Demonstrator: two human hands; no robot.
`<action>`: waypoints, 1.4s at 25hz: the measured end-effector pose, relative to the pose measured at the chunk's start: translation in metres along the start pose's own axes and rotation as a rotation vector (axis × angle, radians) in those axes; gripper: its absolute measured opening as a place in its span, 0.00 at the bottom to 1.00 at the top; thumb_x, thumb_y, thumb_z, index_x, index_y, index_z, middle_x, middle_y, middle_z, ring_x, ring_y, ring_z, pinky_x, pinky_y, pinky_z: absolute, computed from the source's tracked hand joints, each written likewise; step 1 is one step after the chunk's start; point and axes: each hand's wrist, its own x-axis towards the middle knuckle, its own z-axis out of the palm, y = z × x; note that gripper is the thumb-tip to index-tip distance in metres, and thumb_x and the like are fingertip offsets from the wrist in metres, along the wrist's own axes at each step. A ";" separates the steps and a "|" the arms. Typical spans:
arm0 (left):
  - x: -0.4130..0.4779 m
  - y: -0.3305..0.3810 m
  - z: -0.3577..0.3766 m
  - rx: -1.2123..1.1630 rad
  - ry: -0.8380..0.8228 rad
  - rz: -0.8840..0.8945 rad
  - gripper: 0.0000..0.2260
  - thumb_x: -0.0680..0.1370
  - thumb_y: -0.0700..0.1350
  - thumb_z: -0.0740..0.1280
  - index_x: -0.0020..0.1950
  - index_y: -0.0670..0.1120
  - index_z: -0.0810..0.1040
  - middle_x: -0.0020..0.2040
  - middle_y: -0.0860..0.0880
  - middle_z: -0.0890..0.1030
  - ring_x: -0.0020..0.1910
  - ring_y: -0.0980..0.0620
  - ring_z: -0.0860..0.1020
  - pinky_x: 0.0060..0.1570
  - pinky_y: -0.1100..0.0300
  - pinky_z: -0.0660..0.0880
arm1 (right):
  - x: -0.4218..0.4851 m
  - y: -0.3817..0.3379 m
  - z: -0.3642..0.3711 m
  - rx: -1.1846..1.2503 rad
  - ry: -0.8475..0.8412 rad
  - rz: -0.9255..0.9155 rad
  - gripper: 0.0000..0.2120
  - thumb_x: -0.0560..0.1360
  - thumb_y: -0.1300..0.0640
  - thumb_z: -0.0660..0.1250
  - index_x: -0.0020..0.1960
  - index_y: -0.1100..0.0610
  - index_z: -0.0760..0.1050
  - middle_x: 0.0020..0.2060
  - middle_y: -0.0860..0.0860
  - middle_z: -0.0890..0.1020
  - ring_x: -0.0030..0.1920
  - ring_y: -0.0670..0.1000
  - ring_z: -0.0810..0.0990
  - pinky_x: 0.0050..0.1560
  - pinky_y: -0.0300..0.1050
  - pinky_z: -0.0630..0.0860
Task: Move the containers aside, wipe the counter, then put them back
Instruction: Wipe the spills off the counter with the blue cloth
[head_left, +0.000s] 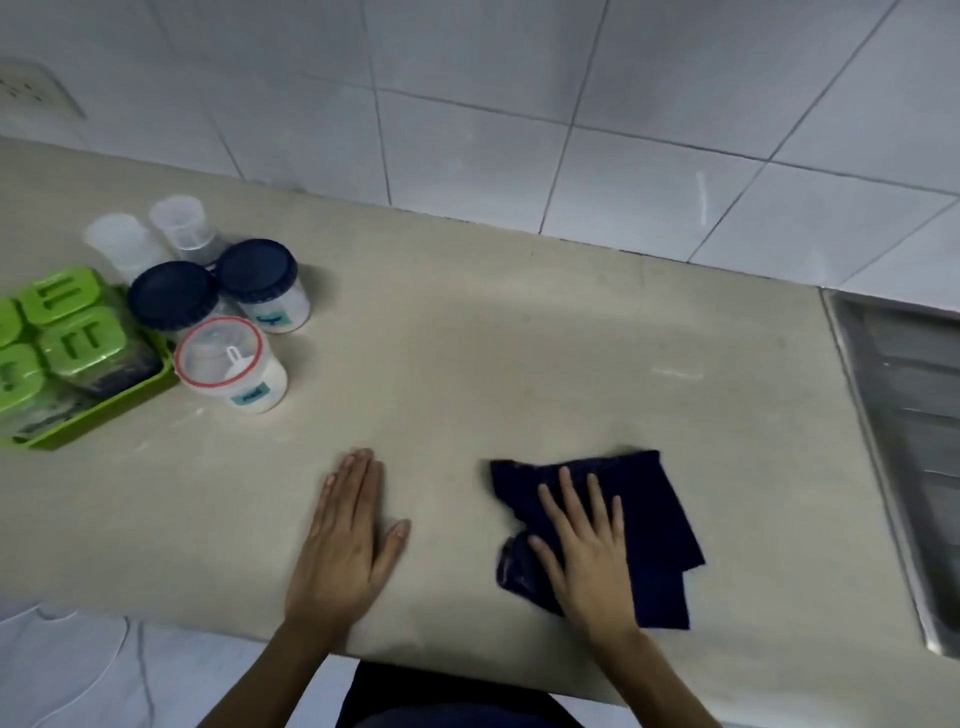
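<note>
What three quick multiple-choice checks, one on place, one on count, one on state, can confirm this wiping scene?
1. Where do the containers stand?
A. far left of the counter
B. beside the sink
C. under the cloth

2. How many jars have dark blue lids?
A. one
B. two
C. four

3. What is the right hand doing?
A. lifting a jar
B. pressing flat on the cloth
C. hanging off the counter

Key: 1 A, they cluster by the green tray; 2 B, two blue lids side by side; 3 B, fingers spread on the dark blue cloth.
</note>
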 end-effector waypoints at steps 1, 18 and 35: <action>0.000 0.000 0.000 -0.009 0.004 -0.012 0.32 0.79 0.58 0.54 0.76 0.40 0.58 0.78 0.44 0.58 0.78 0.49 0.53 0.77 0.53 0.47 | 0.002 -0.016 0.007 -0.031 -0.029 -0.144 0.27 0.80 0.38 0.44 0.76 0.47 0.56 0.77 0.49 0.58 0.77 0.55 0.50 0.72 0.58 0.49; 0.001 -0.002 0.001 -0.053 0.026 -0.040 0.32 0.78 0.58 0.56 0.76 0.40 0.59 0.78 0.44 0.58 0.78 0.48 0.55 0.76 0.53 0.50 | 0.134 -0.036 0.011 0.109 0.105 -0.052 0.23 0.79 0.44 0.52 0.70 0.53 0.68 0.74 0.52 0.66 0.75 0.59 0.58 0.74 0.61 0.47; 0.002 0.000 -0.004 -0.013 -0.036 -0.060 0.32 0.79 0.58 0.56 0.76 0.40 0.58 0.78 0.44 0.57 0.78 0.49 0.53 0.77 0.53 0.50 | 0.066 0.052 -0.009 -0.054 -0.052 -0.705 0.24 0.78 0.45 0.57 0.73 0.49 0.62 0.75 0.48 0.63 0.76 0.52 0.57 0.75 0.57 0.50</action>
